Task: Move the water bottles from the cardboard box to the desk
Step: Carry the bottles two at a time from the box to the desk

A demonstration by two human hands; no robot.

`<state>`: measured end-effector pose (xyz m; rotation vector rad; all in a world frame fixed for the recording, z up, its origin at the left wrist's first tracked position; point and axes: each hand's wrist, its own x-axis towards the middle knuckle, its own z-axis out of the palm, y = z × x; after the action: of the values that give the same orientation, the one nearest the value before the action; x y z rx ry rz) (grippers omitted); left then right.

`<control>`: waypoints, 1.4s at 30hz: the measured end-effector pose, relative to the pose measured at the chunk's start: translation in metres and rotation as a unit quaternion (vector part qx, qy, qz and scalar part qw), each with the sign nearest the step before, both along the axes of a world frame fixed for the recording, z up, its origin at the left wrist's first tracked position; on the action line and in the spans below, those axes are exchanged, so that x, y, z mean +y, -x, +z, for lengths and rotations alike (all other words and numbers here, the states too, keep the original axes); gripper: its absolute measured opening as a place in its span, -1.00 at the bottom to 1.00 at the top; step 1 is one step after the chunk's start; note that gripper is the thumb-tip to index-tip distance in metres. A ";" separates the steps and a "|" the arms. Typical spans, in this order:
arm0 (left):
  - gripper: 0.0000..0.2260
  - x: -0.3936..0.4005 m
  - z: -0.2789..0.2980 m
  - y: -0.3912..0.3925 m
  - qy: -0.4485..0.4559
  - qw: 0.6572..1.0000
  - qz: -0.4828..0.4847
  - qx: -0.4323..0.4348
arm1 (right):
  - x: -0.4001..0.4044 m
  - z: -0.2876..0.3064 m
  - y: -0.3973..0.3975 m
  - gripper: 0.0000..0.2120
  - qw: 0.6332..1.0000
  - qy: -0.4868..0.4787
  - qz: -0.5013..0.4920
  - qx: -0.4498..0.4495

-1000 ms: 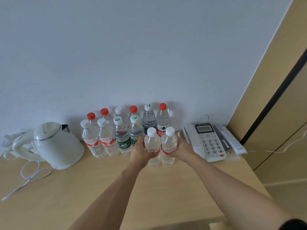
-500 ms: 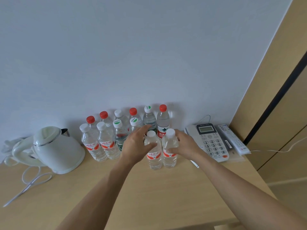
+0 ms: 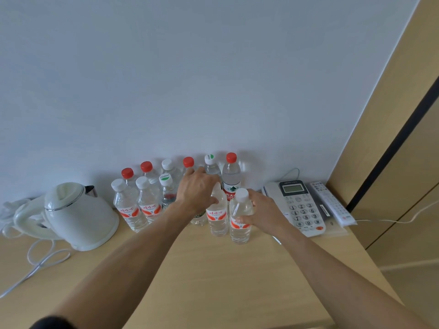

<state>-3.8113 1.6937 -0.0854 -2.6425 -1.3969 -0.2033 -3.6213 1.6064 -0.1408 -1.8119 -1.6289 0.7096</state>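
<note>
Left hand (image 3: 198,188) now higher, over twelve bottles (image 3: 147,205).

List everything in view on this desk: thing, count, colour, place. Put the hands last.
desk: one, light wood, against the white wall.
kettle: one, white, far left, with its cord trailing in front.
water bottles: at least ten in view, clear, caps red, white or white-and-green, standing in rows by the wall; some are partly hidden by the left hand.
telephone: one, white and grey, right of the bottles.
remote control: one, white, right of the telephone.
left hand: over the top of a front bottle.
right hand: grips the frontmost bottle.
</note>
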 end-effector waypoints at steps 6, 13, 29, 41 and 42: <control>-0.55 0.026 0.013 -0.012 -0.001 0.998 0.020 0.054 | -0.001 -0.002 -0.001 -0.38 1.000 0.001 -0.010 0.003; -0.54 0.040 0.016 -0.022 -0.004 0.996 0.042 0.073 | -0.003 -0.002 0.000 -0.35 1.000 -0.007 -0.013 -0.014; -0.63 0.051 0.021 -0.009 0.050 0.998 0.035 0.006 | 0.015 0.013 -0.007 -0.39 0.999 0.006 -0.023 -0.043; -0.62 0.049 0.023 -0.012 0.065 0.997 0.044 0.004 | 0.062 0.012 -0.005 -0.51 0.996 -0.039 -0.038 -0.073; -0.63 0.049 0.023 -0.012 0.066 0.997 0.045 0.004 | 0.065 0.011 -0.004 -0.53 0.995 -0.046 -0.035 -0.080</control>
<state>-3.7991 1.7431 -0.0622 -2.6719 -1.5724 -0.0927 -3.6169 1.6713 -0.1296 -1.8904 -1.6618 0.4604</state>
